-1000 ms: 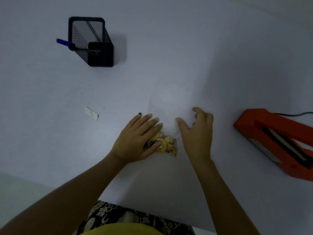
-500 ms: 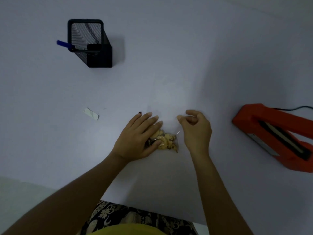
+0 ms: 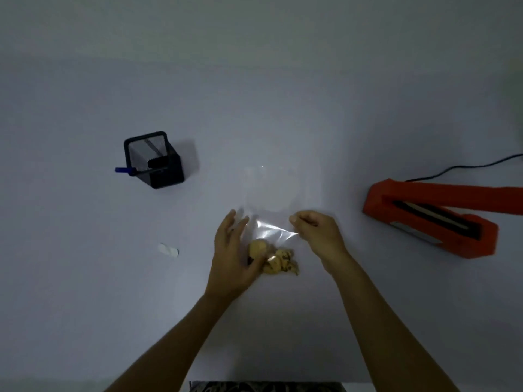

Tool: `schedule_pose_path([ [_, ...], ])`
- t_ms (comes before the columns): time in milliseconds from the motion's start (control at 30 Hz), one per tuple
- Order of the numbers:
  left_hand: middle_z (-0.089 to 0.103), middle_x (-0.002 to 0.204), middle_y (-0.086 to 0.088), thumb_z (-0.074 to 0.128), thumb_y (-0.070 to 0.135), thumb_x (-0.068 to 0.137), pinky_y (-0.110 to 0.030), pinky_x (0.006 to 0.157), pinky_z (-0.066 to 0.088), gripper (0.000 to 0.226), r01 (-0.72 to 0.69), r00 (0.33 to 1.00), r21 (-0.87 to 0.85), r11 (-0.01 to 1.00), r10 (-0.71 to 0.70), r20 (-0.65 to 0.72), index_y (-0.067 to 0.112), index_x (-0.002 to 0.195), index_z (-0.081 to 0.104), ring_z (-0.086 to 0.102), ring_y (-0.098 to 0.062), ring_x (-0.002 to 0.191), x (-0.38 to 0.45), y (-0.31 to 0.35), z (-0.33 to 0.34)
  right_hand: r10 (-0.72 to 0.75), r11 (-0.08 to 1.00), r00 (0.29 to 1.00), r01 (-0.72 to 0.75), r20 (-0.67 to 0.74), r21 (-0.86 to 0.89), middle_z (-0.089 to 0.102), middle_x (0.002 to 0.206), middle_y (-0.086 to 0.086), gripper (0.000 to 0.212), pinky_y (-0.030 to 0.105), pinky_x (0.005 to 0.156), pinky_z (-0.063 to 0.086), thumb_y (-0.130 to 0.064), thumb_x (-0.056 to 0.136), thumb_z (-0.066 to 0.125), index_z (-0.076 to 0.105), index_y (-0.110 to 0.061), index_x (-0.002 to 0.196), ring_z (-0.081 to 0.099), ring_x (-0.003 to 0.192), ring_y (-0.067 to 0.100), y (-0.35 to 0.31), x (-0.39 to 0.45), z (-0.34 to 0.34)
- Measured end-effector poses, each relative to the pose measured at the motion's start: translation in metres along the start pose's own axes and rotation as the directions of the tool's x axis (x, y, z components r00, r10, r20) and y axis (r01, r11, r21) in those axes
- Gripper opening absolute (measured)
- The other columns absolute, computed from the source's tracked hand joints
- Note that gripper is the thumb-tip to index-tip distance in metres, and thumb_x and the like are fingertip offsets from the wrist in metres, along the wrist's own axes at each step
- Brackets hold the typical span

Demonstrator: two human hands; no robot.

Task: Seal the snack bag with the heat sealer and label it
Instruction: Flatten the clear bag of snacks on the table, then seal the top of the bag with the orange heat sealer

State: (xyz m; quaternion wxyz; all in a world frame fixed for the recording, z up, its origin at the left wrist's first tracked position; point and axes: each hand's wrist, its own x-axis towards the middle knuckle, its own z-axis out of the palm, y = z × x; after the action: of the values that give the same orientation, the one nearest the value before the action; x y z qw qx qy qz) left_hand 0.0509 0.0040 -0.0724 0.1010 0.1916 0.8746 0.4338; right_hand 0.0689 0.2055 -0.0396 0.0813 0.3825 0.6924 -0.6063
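Pre-seal step: right hand (image 3: pixel 317 236) pinching snack bag (image 3: pixel 276 236) mouth, left hand (image 3: pixel 235 256) steadying snacks, fingers relaxed. Next: carrying mouth right to heat sealer (image 3: pixel 430 219).

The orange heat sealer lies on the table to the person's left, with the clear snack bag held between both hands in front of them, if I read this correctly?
Not quite: the head view shows the orange heat sealer on the table to the person's right, not left. The rest holds: the clear snack bag is between the left hand and the right hand.
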Motion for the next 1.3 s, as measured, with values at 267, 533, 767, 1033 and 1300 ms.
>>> schedule_pose_path([
  [267, 0.071, 0.091, 0.005, 0.058, 0.028, 0.093, -0.020, 0.075, 0.050, 0.021, 0.317, 0.947, -0.331, 0.889, -0.318, 0.052, 0.015, 0.106, 0.068, 0.065, -0.002, 0.085, 0.051, 0.048, -0.012, 0.068, 0.970, 0.996, -0.077, 0.049, 0.228, 0.073, 0.091, 0.007, 0.007, 0.030, 0.086, 0.053, -0.014, 0.088, 0.066, 0.071, -0.011, 0.091, 0.069, 0.085, 0.017, -0.005, -0.042, -0.034],
  [533, 0.072, 0.084, -0.004, 0.060, 0.018, 0.092, -0.022, 0.065, 0.053, 0.014, 0.381, 0.910, -0.436, 0.816, -0.247, 0.333, 0.008, 0.090, 0.070, 0.066, -0.014, 0.067, 0.043, 0.121, 0.021, 0.127, 0.922, 0.988, -0.084, -0.091, 0.377, 0.075, 0.089, 0.004, 0.014, 0.027, 0.078, 0.049, -0.013, 0.086, 0.066, 0.070, -0.013, 0.099, 0.067, 0.082, 0.016, 0.006, -0.105, -0.105],
  [767, 0.071, 0.076, -0.005, 0.059, 0.010, 0.090, -0.025, 0.064, 0.055, 0.011, 0.436, 0.877, -0.376, 0.817, -0.292, 0.382, 0.007, 0.086, 0.069, 0.066, -0.017, 0.070, 0.032, 0.181, 0.087, 0.190, 0.909, 0.955, -0.084, -0.226, 0.409, 0.075, 0.088, 0.010, 0.022, 0.029, 0.072, 0.047, -0.029, 0.093, 0.059, 0.072, -0.010, 0.093, 0.071, 0.078, 0.019, 0.037, -0.125, -0.180],
  [1033, 0.071, 0.078, -0.005, 0.055, 0.011, 0.092, -0.018, 0.060, 0.052, 0.015, 0.466, 0.855, -0.234, 0.853, -0.365, 0.369, 0.007, 0.090, 0.069, 0.064, -0.015, 0.066, 0.039, 0.213, 0.149, 0.191, 0.939, 0.939, -0.090, -0.286, 0.331, 0.075, 0.083, 0.011, 0.015, 0.030, 0.070, 0.049, -0.020, 0.092, 0.059, 0.068, -0.008, 0.092, 0.071, 0.071, 0.019, 0.058, -0.104, -0.237],
  [1300, 0.071, 0.080, -0.006, 0.055, 0.020, 0.093, -0.035, 0.075, 0.056, 0.015, 0.521, 0.834, -0.219, 0.825, -0.435, 0.340, 0.012, 0.092, 0.068, 0.065, -0.020, 0.070, 0.039, 0.220, 0.176, 0.136, 0.967, 0.955, -0.071, -0.263, 0.244, 0.074, 0.083, 0.010, 0.016, 0.027, 0.066, 0.048, -0.021, 0.093, 0.058, 0.068, -0.009, 0.089, 0.071, 0.069, 0.020, 0.069, -0.084, -0.260],
])
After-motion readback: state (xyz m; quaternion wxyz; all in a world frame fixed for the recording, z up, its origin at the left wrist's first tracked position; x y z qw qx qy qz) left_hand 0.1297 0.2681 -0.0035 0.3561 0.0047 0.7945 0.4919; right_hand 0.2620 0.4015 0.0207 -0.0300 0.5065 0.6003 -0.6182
